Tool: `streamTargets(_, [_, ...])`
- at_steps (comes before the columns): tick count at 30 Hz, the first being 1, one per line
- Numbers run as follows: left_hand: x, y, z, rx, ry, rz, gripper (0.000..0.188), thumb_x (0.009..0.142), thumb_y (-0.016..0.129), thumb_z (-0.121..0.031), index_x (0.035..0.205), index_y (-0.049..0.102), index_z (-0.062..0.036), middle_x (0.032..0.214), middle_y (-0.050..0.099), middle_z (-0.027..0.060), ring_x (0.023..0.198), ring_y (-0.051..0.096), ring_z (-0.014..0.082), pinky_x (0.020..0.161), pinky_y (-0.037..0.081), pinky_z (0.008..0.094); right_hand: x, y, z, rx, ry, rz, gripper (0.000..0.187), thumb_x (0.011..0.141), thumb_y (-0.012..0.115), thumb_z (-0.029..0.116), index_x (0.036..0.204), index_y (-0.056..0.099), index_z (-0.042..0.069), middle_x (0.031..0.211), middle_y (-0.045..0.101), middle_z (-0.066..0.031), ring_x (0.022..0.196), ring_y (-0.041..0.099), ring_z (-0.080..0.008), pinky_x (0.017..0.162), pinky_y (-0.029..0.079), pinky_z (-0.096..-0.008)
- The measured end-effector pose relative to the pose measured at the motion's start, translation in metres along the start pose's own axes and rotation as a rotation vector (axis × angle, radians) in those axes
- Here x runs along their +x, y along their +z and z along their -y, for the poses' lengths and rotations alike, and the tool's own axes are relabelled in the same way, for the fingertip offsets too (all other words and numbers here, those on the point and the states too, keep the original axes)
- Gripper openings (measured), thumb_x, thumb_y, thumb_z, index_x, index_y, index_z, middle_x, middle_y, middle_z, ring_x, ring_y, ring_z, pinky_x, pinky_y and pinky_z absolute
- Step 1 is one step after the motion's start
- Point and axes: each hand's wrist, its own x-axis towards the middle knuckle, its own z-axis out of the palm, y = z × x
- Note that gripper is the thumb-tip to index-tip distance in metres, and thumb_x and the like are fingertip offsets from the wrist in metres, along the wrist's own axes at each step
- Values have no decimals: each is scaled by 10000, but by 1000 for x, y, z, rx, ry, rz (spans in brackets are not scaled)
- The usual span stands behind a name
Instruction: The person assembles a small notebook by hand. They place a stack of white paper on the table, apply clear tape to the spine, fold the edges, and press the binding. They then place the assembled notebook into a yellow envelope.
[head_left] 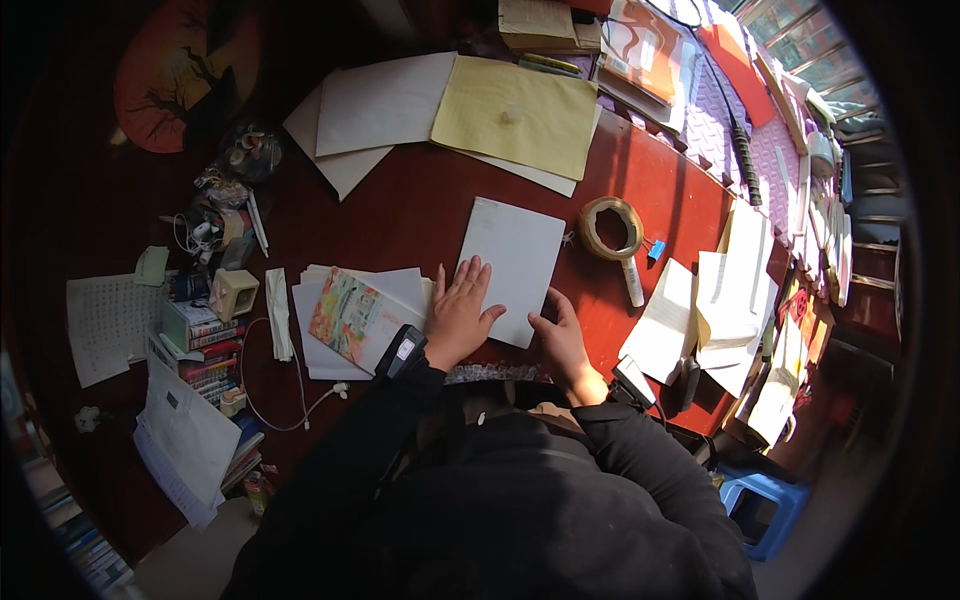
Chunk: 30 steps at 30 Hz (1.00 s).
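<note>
A white, thin rectangular booklet or pad [513, 262] lies tilted on the dark red table in front of me. My left hand [460, 312] rests flat on its lower left part, fingers stretched out and thumb apart. At its lower right edge is my right hand [567, 343], with the thumb touching the edge and the forefinger apart, beside it. Whether any right fingers reach under the edge is hidden. To the left of my left hand, a colourful printed booklet [345, 318] lies on white sheets [402, 287].
A roll of tape [611, 228], a blue binder clip [656, 250] and a white tube [632, 282] lie to the right. Beyond are a yellow envelope [515, 115] and white papers [385, 100]. Stacked books [212, 355] and a white cable [262, 400] stand left; loose papers [730, 300] lie right.
</note>
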Motion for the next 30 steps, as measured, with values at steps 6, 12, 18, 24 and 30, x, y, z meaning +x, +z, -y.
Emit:
streamTargets(6, [37,-50,-1,-487,-232,336,784,898,465,-732,1255,551,-38,1137,680,213,1097,627,421,1048,351,571,-24,40,20,-451,-596,29,687,825,712,108,1440,417,30,1484,380,-194,1373,374,-366,1131,323,-410])
streamTargets(12, [53,-79,7,-928,-460,286,433,875,689,-313,1104,655,52,1009,714,150,905,685,197,798,537,322,-21,53,27,-498,-617,217,644,873,708,153,1446,440,31,1497,379,-193,1383,383,-361,1117,359,-417])
streamTargets(18, [37,-80,13,-1077,-407,114,252,959,660,-178,1071,665,47,945,714,78,800,656,96,714,538,252,-6,22,2,-369,-327,-118,464,907,657,66,1352,528,54,1369,481,-102,1212,524,-237,976,466,-364])
streamTargets(24, [30,-82,29,-1091,-335,140,266,1000,598,-207,1006,669,49,892,714,59,763,641,78,685,521,249,8,-1,-18,-240,-115,-97,554,932,620,59,1427,393,-41,1355,489,-151,1186,533,-218,1016,451,-339])
streamTargets(30, [34,-80,46,-1242,-386,225,252,986,616,-212,1020,670,32,913,715,69,797,654,91,751,531,265,13,-10,-10,114,64,-65,523,970,499,37,1468,355,-35,1360,529,-142,1195,524,-192,1045,411,-322])
